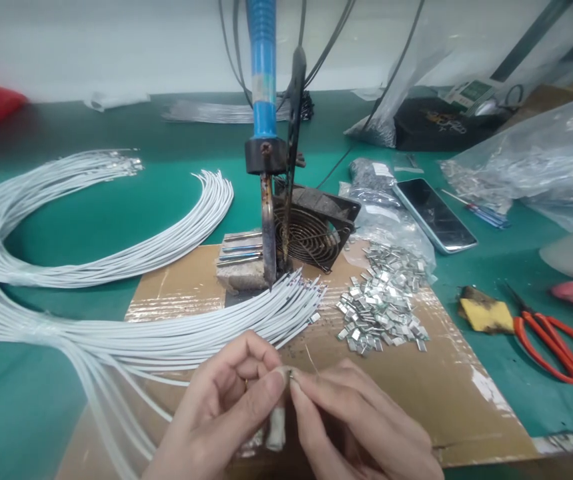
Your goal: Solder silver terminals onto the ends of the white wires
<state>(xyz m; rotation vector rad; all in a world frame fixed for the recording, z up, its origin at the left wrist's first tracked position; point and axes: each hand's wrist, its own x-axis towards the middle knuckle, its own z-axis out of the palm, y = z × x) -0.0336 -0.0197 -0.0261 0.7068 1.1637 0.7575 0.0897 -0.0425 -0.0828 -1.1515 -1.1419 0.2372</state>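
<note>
Both hands meet low in the middle, over the cardboard sheet (456, 400). My left hand (236, 407) is pinched, thumb against forefinger; a tiny dark piece shows at the fingertips, too small to name. My right hand (351, 420) pinches at the same spot from the right, and a thin wire (311, 359) sticks up beside its fingers. Just beyond them lies a bundle of white cables (166, 340), its ends pointing right. A soldering iron with a blue handle (265, 80) hangs tip down above the cable ends. Small metal connectors (383, 307) lie piled to the right.
Behind the iron tip are a grey block (241, 270) and a dark fan (316, 227). A phone (436, 215), orange-handled scissors (556, 343), a yellow sponge (486, 312) and plastic bags (541, 153) lie on the right. More cables (176, 253) curve at left.
</note>
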